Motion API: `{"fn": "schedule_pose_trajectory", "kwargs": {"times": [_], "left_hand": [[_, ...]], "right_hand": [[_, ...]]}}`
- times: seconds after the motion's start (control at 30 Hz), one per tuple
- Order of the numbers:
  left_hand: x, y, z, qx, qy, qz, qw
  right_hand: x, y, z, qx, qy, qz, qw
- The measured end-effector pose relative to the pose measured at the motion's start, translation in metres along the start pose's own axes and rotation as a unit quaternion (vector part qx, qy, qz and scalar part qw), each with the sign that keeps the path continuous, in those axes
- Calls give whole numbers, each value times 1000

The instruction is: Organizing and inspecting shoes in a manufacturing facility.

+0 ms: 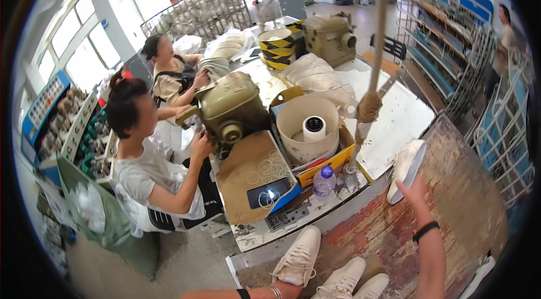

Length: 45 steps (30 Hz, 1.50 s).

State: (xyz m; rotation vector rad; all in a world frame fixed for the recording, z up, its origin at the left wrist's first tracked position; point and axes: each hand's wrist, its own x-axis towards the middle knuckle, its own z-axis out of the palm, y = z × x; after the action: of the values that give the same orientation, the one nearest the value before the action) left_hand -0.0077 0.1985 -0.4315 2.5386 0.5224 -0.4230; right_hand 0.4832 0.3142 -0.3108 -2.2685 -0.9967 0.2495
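The right hand (pixel 410 189) reaches up, fingers grasping a white shoe (pixel 407 166) standing on end. The left hand (pixel 290 282) grips another white shoe (pixel 300 254) at the surface's (pixel 462 186) near edge, toe pointing away.

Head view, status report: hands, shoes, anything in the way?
Right hand gripping a white shoe, raised over the worn table. Left hand on another white shoe. Two more shoes lie alongside.

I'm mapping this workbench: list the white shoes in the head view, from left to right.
Shoe under the left hand → lace-up shoe at the bottom edge → shoe beside it → shoe held by the right hand.
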Motion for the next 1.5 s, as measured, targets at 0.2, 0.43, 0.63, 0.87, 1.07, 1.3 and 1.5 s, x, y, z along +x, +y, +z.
{"fn": "schedule_pose_trajectory", "kwargs": {"times": [0.2, 0.43, 0.63, 0.87, 1.07, 1.3, 1.5], "left_hand": [[-6, 1, -14, 276, -74, 213, 934], [-13, 6, -47, 474, -41, 425, 771], [-7, 26, -99, 422, -220, 319, 819], [-13, 37, -91, -56, -12, -85, 995], [-28, 46, -105, -14, 57, -104, 993], [-41, 27, -108, -10, 50, -142, 989], [-49, 5, -101, -12, 26, -36, 999]], "right_hand": [[37, -21, 46, -91, 73, 218, 969], [-2, 31, 36, 54, 125, 3, 991], [-162, 9, 8, -79, 74, -109, 988], [-253, 34, -68, 306, -152, 181, 922], [-377, -75, -167, 550, -169, 297, 762], [-541, -100, -217, 586, -104, 256, 762], [-655, -151, -211, 624, 108, 240, 736]]}}
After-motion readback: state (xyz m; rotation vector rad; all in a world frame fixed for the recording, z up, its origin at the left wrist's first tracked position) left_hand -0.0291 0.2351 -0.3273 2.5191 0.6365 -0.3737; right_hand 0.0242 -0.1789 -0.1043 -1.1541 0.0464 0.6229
